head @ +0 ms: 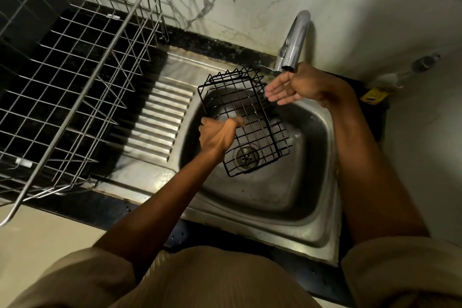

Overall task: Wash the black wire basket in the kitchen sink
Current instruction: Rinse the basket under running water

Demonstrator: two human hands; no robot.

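The black wire basket (243, 120) hangs tilted over the steel sink (312, 207), its lower end above the drain (246, 156) and its upper end near the tap (292, 42). The left hand (217, 134) grips the wires along its left edge, fingers curled round them. The right hand (287, 89) is spread flat with straight fingers just beside the basket's far corner, under the spout, holding nothing. The basket looks light and stiff; wet coated wire could slip, so a rim wire is probably the surest hold.
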